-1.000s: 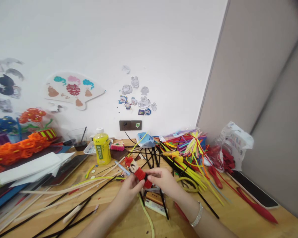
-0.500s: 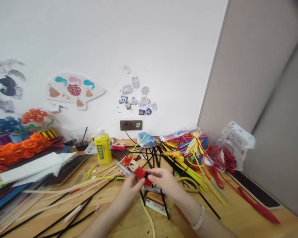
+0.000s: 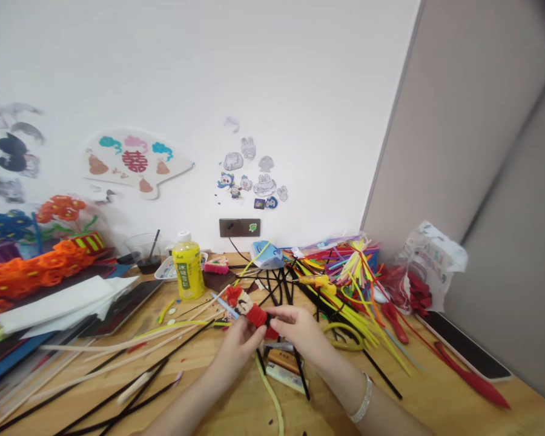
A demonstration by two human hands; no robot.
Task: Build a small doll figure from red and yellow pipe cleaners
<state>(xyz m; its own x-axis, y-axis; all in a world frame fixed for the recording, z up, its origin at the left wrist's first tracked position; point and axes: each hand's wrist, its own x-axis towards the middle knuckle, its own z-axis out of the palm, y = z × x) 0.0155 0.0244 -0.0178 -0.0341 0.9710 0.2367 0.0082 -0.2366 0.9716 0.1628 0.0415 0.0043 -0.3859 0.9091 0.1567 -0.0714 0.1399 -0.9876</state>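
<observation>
Over wooden table, hands gripping red pipe-cleaner doll, green-labelled yellow bottle

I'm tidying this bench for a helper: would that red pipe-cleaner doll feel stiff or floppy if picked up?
The red pipe-cleaner doll probably weighs little, looking built from wound fuzzy stems. The tight red wrapping suggests a firm body, though thin stems may bend if squeezed. The left hand and right hand pinch it with fingertips, so little grip seems needed.
</observation>
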